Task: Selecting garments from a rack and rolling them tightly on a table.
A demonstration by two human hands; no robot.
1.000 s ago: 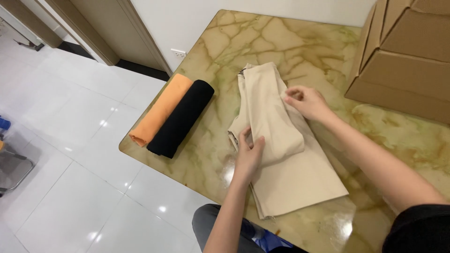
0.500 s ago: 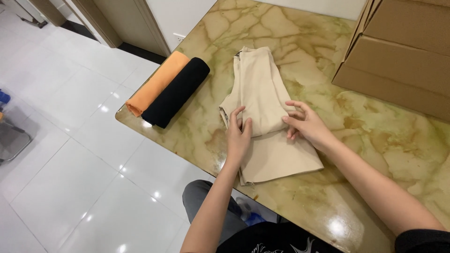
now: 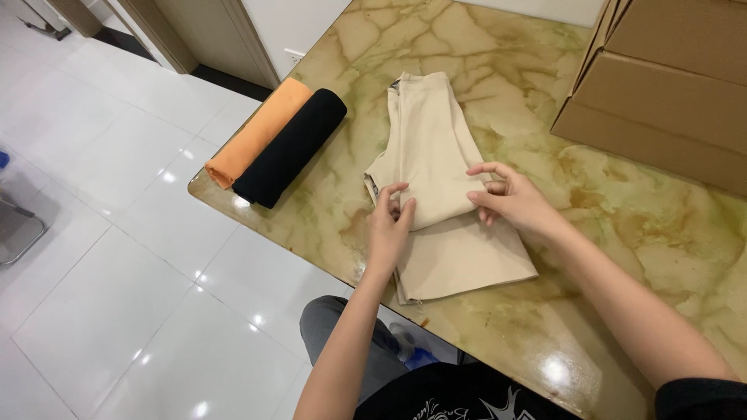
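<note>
— What lies on the table [image 3: 622, 257] in the head view?

— A beige garment [image 3: 436, 179], smooth woven cloth, part folded, lying near the middle of a glossy marble-patterned top in yellow-green with brown veins. Its upper part is narrow and layered; the lower part spreads into a flat, squarish panel that reaches close to the near edge.

— And beside it?

— Two cloth rolls lying side by side and touching, at the table's left corner: an orange roll [image 3: 257, 132] on the outside, a black roll [image 3: 292, 148] nearer the garment, with bare table between. Plain brown cardboard boxes [image 3: 669, 85] stand at the upper right, cut off by the frame.

— The hands?

— The left hand [image 3: 389, 225] rests on the garment's left edge, fingers bent, thumb and forefinger pinching the fold. The right hand [image 3: 510, 198] sits on the right edge, fingers curled, gripping the folded layer. Both forearms reach in from below.

— Anything unclear?

— How many layers are folded under I cannot tell. A small dark bit at the garment's left edge is too small to make out. The person's dark top and grey trouser knee show only partly above the white tiled floor [image 3: 101, 295].
</note>
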